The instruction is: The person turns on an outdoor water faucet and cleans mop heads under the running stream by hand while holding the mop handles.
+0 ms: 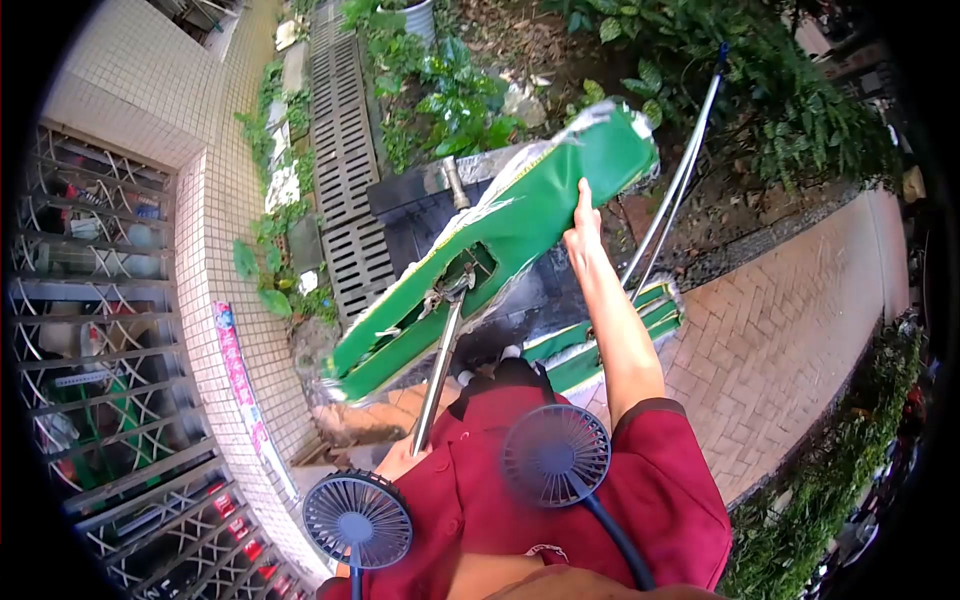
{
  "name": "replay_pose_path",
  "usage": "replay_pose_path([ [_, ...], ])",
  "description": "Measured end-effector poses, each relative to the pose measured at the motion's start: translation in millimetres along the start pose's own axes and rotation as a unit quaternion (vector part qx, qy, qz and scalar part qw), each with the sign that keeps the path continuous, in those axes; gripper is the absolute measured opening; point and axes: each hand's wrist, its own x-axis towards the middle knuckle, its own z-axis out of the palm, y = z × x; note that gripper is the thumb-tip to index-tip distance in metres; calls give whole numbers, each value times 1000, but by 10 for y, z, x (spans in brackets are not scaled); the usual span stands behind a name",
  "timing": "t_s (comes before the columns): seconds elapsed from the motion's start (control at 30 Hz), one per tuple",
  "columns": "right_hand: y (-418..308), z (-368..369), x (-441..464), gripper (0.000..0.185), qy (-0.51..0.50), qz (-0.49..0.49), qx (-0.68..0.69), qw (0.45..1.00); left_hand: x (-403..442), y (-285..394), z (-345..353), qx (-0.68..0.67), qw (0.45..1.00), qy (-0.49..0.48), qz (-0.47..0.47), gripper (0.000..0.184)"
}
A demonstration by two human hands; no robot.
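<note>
The person's right hand (583, 228) is gripping the lower edge of a long green mop head (565, 195), one digit lying along its face and the other fingers seemingly tucked behind. The left hand (400, 461) is closing around the near end of the metal pole (438, 365), its fingers partly hidden from me. The mop head is hanging tilted in front of the person, its frayed white edging showing and its torn middle opening around the pole's joint.

Beneath it, a dark stone block (408, 200) is crowding the space, partly covered. A second green mop head (575, 370) is lying just beyond the person's feet, and thin metal poles (690, 150) are slanting up to the right. A drain grating (345, 165) is running along the left beside the tiled wall (225, 190), leafy plants (470, 95) are growing ahead, and brick paving (765, 335) is stretching away rightward.
</note>
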Motion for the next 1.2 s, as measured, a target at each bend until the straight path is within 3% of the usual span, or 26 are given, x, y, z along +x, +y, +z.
replay_pose_path([
  [0.13,-438,381,-403,46,-181,-112,21,977,322,313,23,-46,998,-38,34,9],
  [0.3,-596,371,-763,42,-287,-166,-198,922,599,685,67,-179,975,-101,-89,9],
  [0.4,-503,247,-665,37,-366,-151,-156,905,844,511,50,-249,946,-116,-173,7],
  [0.47,-385,188,-735,38,-305,-194,-174,916,1047,402,40,-252,939,-108,-207,6],
  [0.53,34,-123,-497,41,-292,-131,-229,919,1343,78,-25,-244,935,-103,-234,9],
  [0.67,722,-752,-481,37,-233,-92,-269,930,1775,-299,3,-293,908,-75,-290,16],
  [0.73,934,-1044,-493,47,-228,-62,-336,912,1638,-81,72,-178,958,-30,-225,20],
  [0.8,976,-1206,-510,61,-250,-45,-339,906,1491,144,44,-305,901,-89,-296,22],
  [0.87,595,-1237,-480,71,-376,61,-459,803,1621,-558,-103,-357,886,-126,-266,21],
  [0.9,594,-1337,-194,73,-406,68,-557,721,1497,-380,-116,-361,884,-118,-271,21],
  [0.93,437,-1344,-64,81,-489,48,-518,700,1336,-157,-122,-369,882,-107,-274,21],
  [0.97,46,-1213,-336,85,-422,20,-478,770,1329,-309,-208,-461,830,-184,-254,22],
  [1.0,-344,-1026,-701,88,-351,-5,-433,830,1223,-282,-223,-461,833,-175,-249,22],
  [1.07,-489,-759,-688,93,-465,-43,-382,798,1118,-198,-208,-457,839,-156,-249,22],
  [1.1,-305,-689,-488,89,-508,-110,-491,699,1080,-203,-213,-453,843,-150,-249,22],
  [1.13,-138,-618,-458,80,-449,-236,-629,589,1059,-167,-221,-449,845,-151,-247,22],
  [1.2,42,-455,-470,64,-369,-191,-631,656,1026,-142,-211,-442,850,-149,-244,22],
])
